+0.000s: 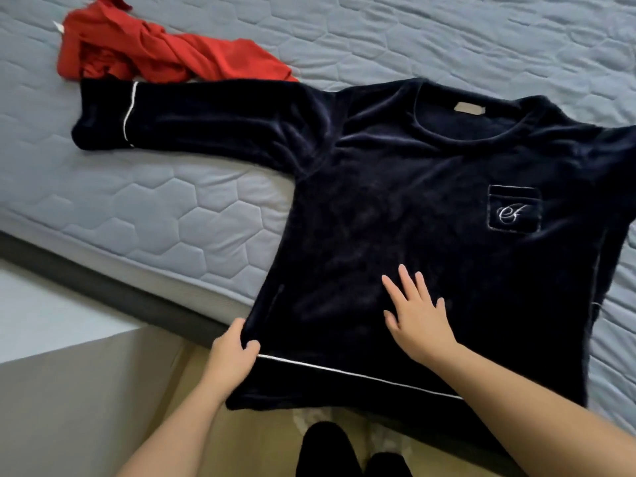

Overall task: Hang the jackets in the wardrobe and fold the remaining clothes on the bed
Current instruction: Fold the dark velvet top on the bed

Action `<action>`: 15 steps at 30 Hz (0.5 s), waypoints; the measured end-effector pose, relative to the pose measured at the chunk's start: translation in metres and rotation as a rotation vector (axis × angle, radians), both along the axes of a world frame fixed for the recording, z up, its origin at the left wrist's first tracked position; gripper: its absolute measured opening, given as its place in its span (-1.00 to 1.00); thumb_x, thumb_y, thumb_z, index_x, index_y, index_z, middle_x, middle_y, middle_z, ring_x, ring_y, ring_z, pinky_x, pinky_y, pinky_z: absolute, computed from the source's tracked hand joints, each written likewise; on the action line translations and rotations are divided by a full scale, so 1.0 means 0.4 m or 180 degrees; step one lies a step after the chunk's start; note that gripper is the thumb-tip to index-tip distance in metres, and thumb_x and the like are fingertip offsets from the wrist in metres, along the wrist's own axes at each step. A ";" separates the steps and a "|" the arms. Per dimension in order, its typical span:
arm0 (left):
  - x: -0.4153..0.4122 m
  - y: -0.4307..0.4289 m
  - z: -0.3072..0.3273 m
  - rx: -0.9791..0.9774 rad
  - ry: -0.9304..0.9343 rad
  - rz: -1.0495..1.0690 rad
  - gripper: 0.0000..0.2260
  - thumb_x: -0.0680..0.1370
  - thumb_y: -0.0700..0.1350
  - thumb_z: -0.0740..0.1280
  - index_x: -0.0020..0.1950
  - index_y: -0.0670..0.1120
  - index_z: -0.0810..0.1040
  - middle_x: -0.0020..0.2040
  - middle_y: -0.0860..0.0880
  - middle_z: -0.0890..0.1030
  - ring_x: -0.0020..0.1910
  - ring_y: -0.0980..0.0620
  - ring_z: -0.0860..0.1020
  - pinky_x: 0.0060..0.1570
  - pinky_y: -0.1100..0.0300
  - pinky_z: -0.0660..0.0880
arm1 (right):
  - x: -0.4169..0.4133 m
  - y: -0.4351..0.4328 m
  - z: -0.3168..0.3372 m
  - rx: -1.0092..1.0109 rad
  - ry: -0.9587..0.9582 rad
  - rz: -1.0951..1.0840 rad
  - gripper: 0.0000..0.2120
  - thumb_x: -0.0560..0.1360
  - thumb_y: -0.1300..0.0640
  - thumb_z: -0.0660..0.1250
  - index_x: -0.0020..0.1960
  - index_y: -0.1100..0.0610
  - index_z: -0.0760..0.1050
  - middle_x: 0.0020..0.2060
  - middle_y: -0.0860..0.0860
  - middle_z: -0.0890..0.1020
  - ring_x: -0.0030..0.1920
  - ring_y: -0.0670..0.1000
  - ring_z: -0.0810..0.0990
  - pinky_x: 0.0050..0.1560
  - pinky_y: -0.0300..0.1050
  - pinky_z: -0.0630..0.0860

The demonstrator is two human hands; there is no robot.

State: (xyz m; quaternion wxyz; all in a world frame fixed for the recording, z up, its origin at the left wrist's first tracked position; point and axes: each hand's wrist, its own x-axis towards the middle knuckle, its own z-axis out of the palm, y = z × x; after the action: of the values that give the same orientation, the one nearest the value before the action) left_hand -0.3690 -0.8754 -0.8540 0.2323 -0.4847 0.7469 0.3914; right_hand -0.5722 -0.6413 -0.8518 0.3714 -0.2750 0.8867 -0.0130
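**While the navy top (395,187) lies flat: both hands at its lower end**

Since the top is spread face up on the grey quilted mattress (137,208), with its hem hanging just past the mattress edge toward the person, everything else is easiest to place off it. The left hand (230,359) grips the hem's corner, thumb on top and fingers curled under the fabric, right where the white piping (344,371) starts. The right hand (418,321) lies flat on the top's lower front, fingers straight and spread, holding nothing, just resting on the velvet.

Up at the top's chest there's a small pocket (514,208) with a white embroidered monogram, and a beige label (469,109) sits inside the round neckline. One sleeve (192,125) stretches straight out from the body of the top, with a white stripe near the cuff. The other sleeve runs out of frame.

Just beyond that stretched sleeve, touching the top near the shoulder, a crumpled red garment (148,53) sits on the mattress. Below the hem there's pale floor (86,390) and two dark feet (327,449), slippers or socks, can't tell which.
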 end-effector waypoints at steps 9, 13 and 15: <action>-0.147 0.118 0.112 -0.1097 -0.0557 -0.0457 -0.56 0.52 -0.10 0.26 0.37 -0.11 0.28 0.35 -0.12 0.34 0.30 -0.13 0.35 0.19 -0.05 0.37 | 0.020 0.118 0.125 0.0025 -0.0381 -0.0475 -0.43 0.61 0.01 0.11 0.55 -0.08 -0.04 0.55 -0.05 -0.09 0.54 0.07 -0.03 0.41 0.18 0.24; -0.302 0.229 0.180 -0.0999 -0.0024 -0.1229 -0.56 0.51 -0.12 0.24 0.38 -0.06 0.28 0.33 -0.04 0.35 0.28 -0.06 0.35 0.18 0.03 0.38 | -0.099 0.209 0.186 -0.0101 -0.0188 -0.1184 -0.45 0.59 0.05 0.16 0.53 0.01 0.07 0.53 0.02 0.08 0.47 0.08 0.20 0.31 0.07 0.38; -0.382 0.300 0.198 -0.0779 0.0032 -0.1459 -0.59 0.52 -0.12 0.22 0.36 -0.05 0.30 0.29 -0.03 0.38 0.25 -0.04 0.37 0.16 0.06 0.38 | -0.176 0.264 0.197 -0.0188 -0.0087 -0.1602 -0.47 0.58 0.10 0.17 0.51 0.06 0.11 0.50 0.05 0.15 0.43 0.11 0.26 0.29 0.03 0.36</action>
State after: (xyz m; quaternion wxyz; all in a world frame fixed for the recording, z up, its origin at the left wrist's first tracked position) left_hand -0.5218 -0.7556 -0.7749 0.2508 -0.3254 0.8802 0.2377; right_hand -0.6427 -0.5356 -0.7729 0.3602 -0.0562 0.9214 -0.1347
